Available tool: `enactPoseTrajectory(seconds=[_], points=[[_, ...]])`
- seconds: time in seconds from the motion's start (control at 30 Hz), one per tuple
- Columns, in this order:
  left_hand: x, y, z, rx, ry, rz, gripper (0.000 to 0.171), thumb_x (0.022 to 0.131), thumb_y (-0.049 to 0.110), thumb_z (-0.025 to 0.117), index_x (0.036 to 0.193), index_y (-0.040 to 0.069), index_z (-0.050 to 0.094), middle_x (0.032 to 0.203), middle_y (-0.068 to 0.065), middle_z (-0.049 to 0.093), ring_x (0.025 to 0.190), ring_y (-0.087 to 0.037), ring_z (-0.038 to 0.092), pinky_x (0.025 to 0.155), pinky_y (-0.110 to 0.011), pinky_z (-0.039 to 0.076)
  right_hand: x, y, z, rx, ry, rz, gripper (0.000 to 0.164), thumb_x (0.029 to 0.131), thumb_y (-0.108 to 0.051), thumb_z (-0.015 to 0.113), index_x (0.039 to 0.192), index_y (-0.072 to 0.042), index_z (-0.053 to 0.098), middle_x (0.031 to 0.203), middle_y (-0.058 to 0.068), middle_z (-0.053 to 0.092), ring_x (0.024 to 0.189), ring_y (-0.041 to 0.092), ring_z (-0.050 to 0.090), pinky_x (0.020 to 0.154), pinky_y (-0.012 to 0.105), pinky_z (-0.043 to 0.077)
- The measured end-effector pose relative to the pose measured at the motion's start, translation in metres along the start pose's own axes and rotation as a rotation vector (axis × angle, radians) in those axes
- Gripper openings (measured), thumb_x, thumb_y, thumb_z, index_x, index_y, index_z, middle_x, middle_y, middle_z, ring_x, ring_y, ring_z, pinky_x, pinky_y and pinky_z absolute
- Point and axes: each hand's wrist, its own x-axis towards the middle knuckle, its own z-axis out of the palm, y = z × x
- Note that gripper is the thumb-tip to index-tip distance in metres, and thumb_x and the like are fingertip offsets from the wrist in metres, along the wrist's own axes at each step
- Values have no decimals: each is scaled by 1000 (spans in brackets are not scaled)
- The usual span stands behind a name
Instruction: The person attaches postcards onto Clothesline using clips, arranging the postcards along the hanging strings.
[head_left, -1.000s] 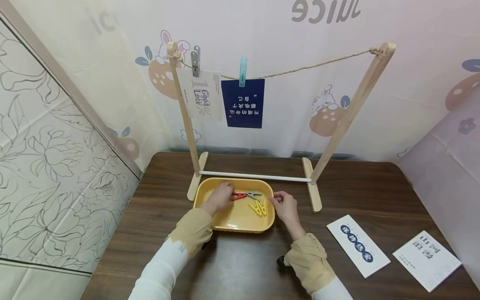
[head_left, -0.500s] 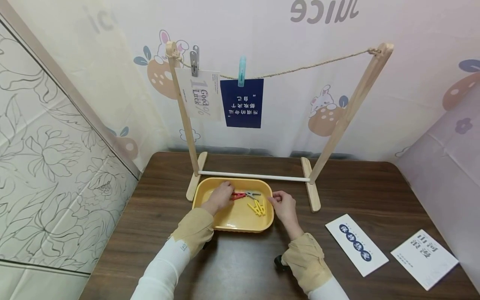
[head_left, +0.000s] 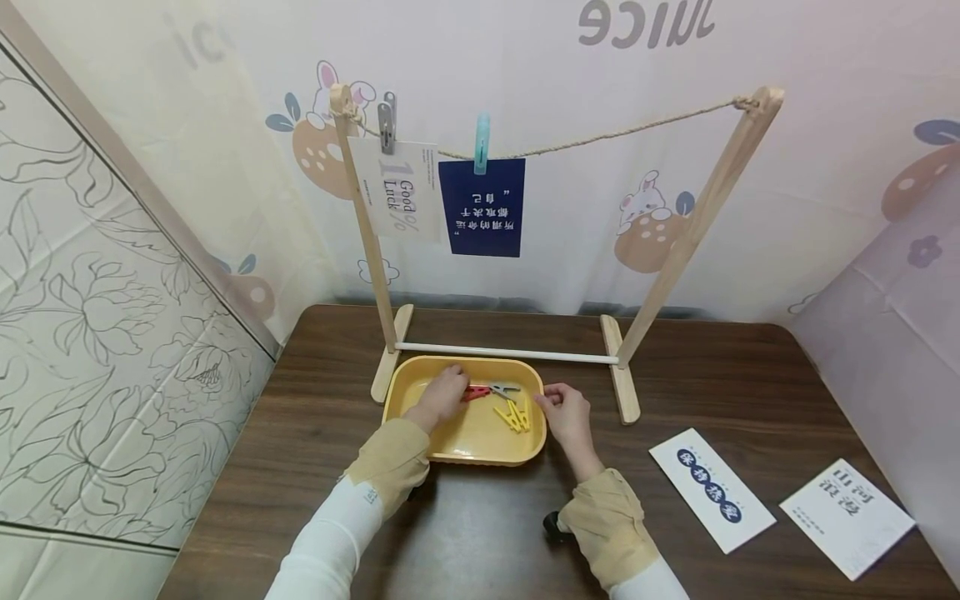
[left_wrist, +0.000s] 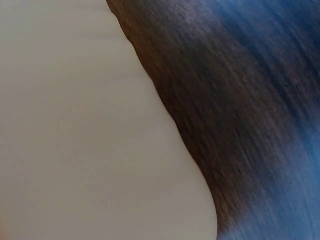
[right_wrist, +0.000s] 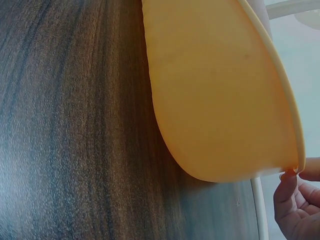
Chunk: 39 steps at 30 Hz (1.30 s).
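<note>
My left hand [head_left: 444, 395] reaches into a shallow yellow plastic basin [head_left: 480, 457], its fingertips hidden beside a red clothespin [head_left: 477, 392]; whether it holds anything I cannot tell. A grey clothespin [head_left: 503, 389] lies against the red one, with yellow clothespins [head_left: 514, 417] just in front. At the basin's right end, my right hand [head_left: 567, 414] pinches the rim. The right wrist view has thumb and finger [right_wrist: 285, 192] on either side of that rim. Only the basin's outer wall [left_wrist: 100, 130] and the tabletop appear in the left wrist view, without the hand.
Behind the basin stands a wooden frame [head_left: 675, 258] with a rope [head_left: 615, 137]. A silver clip [head_left: 387, 125] holds a white card [head_left: 401, 196] there; a light-blue clothespin [head_left: 482, 143] holds a navy card [head_left: 483, 212]. Two white cards [head_left: 731, 529] [head_left: 862, 542] lie at right.
The head view has shifted slightly, so everything sits a little further left. Both hands keep their places at the basin.
</note>
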Motion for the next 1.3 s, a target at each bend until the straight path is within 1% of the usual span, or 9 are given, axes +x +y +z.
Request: enactPoseTrajectory(seconds=[0.2,0.43,0.6,0.77,0.83,0.9,1.0,1.07,1.3], points=[[0,-1,4,2,14,0,17,74,13,72,74,4,57,83,-9,50,77,-22,50,71,-32,44,-1,1,2,-8,8,-12,16,77,-8,67,84,6,64,65,8,58,57,14,50,49,22,40],[-1,-3,5,-45,25,6,18,72,7,72,76,1,55,81,-10,51,78,-24,51,72,-33,44,-2,1,3,-15,23,-18,16,77,-8,67,83,6,64,65,9,59,56,15,51,49,23,41],[-1,-3,6,-19,45,22,18,72,7,72,72,3,54,77,-9,50,76,-22,50,69,-32,44,-3,1,3,-21,22,-18,16,77,-8,67,84,6,64,65,8,59,56,14,52,50,23,41],[2,-3,6,11,-2,6,15,73,6,70,71,2,56,78,-11,52,78,-24,52,71,-33,45,-3,2,4,-14,23,-16,16,77,-8,67,84,6,64,65,8,59,56,14,51,49,23,41],[4,-9,14,28,64,46,17,71,8,71,67,6,55,75,-8,51,73,-21,50,68,-29,44,-2,2,4,-13,24,-15,16,77,-8,67,83,6,64,65,8,58,56,14,51,49,22,40],[4,-9,15,14,59,37,17,70,8,71,66,5,55,75,-8,51,74,-21,50,68,-30,44,-2,2,4,-13,25,-16,16,77,-8,67,83,6,64,65,8,58,56,14,50,49,22,40],[2,-9,15,1,98,52,19,68,8,73,65,7,54,73,-5,48,71,-19,48,66,-29,43,-2,2,3,-11,24,-15,16,77,-8,67,84,6,64,65,8,58,56,14,50,49,22,40],[0,-2,7,-29,38,15,15,69,5,72,68,3,57,75,-8,51,75,-24,51,70,-33,45,-2,2,2,-9,22,-12,16,77,-8,67,84,6,63,65,9,58,57,14,50,50,23,40],[-2,-1,7,-72,63,32,18,67,4,72,73,2,56,75,-8,50,75,-24,52,70,-33,45,0,2,2,3,14,8,16,78,-8,66,85,6,63,66,8,58,56,14,49,49,22,39]])
